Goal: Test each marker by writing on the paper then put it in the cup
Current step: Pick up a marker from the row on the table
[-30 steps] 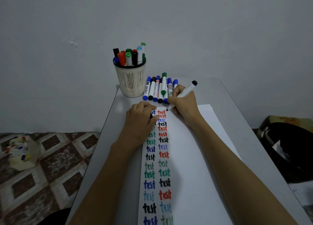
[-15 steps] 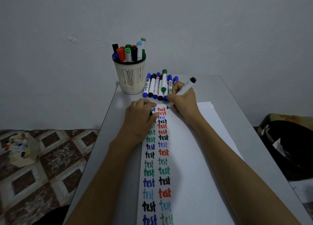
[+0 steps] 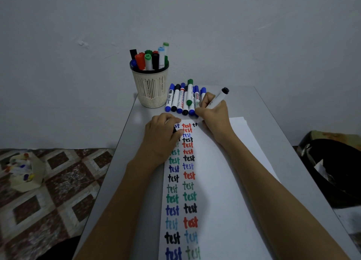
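Your R hand (image 3: 213,120) grips marker (image 3: 217,99), tip on paper (image 3: 224,181); L hand (image 3: 162,140) curled on paper, pinching black cap (image 3: 174,131); cup (image 3: 150,89) just beyond L hand.

Grey table (image 3: 273,111), plain top, far end towards the wall. Wall (image 3: 175,15) is pale grey with one small chipped patch (image 3: 83,43) up left. Floor (image 3: 64,181) left of the table has worn brown and cream diamond tiles. On it, well apart from the table, sits a beige box (image 3: 33,179), open on top, with small coloured bits inside, too blurred to identify. Right of the table is a black bin (image 3: 336,171) with a white scrap (image 3: 320,167) in it. Brownish thing (image 3: 336,136) behind the bin, can't tell what. White sheet (image 3: 349,218) lower right, near the bin.
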Motion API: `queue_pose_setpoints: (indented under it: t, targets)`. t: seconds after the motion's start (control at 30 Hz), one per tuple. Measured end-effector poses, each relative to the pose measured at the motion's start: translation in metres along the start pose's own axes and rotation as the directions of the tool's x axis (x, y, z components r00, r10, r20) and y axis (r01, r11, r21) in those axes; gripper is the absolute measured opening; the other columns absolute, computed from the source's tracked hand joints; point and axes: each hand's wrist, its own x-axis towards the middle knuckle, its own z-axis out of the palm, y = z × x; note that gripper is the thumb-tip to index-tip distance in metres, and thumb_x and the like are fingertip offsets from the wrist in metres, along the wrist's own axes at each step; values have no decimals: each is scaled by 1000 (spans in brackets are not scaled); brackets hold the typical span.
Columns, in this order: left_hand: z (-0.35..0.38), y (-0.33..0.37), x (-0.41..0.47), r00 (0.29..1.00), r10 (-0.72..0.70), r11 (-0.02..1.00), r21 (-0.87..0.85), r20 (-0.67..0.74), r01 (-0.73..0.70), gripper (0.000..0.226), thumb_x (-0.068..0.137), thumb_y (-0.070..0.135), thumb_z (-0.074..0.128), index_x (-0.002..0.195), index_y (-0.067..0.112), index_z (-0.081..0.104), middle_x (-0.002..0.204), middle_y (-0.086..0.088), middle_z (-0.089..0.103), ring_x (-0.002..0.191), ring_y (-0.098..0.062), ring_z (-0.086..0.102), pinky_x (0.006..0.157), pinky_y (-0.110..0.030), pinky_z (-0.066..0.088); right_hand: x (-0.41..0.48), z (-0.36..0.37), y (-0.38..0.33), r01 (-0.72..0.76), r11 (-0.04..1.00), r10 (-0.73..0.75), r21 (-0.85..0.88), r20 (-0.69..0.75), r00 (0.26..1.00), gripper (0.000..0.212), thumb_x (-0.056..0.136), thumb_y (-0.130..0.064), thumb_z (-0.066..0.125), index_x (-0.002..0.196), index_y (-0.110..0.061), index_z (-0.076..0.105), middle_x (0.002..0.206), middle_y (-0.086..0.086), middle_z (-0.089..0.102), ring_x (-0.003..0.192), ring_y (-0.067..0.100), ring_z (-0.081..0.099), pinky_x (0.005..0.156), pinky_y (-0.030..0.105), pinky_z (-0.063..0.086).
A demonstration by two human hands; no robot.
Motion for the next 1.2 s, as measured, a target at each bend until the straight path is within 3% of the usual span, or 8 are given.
queue_pose_setpoints:
  t: [0.2, 0.37, 0.63, 0.8, 1.2]
  targets:
    - [0, 0, 0, 1000, -6, 1000, 1, 9, 6, 39, 93, 36, 46, 128, 19, 51, 130, -3, 47, 119, -19, 40, 102, -35, 32, 0, 1, -2, -32, 999, 32, -6, -17, 999, 39, 75, 12, 66, 60, -12, 39, 60, 2, 46, 53, 3, 49, 48, 15, 41]
    - [-1, 0, 0, 1000, -5, 1000, 9, 8, 5, 39, 93, 36, 46, 128, 20, 51, 130, -2, 47, 120, -18, 40, 103, -36, 32, 0, -1, 0, -25, 1000, 23, -17, -74, 997, 39, 74, 14, 63, 61, -13, 38, 60, 4, 46, 65, 18, 50, 51, 21, 43]
    - [0, -1, 1, 1000, 3, 1000, 29, 17, -3, 43, 93, 37, 46, 132, 19, 48, 132, -3, 46, 121, -20, 39, 103, -36, 31, -2, 0, -6, -54, 998, 55, 16, -53, 997, 41, 75, 15, 63, 61, -13, 37, 60, 2, 45, 57, 7, 50, 48, 14, 42]
    - [-1, -2, 1, 1000, 1, 1000, 24, 17, -2, 43, 93, 37, 46, 132, 19, 48, 132, -3, 46, 120, -20, 39, 103, -36, 31, -4, -1, -7, -48, 998, 53, 44, -119, 991, 40, 76, 16, 62, 62, -12, 37, 59, 0, 45, 43, -7, 49, 43, 13, 41]
    - [0, -1, 1, 1000, 14, 1000, -16, -17, -14, 41, 92, 35, 49, 128, 17, 52, 130, -4, 48, 119, -20, 40, 102, -36, 31, -3, 1, -5, -49, 999, 50, 9, -94, 994, 35, 79, 14, 59, 67, -11, 38, 63, 1, 45, 43, -11, 48, 43, 7, 38]
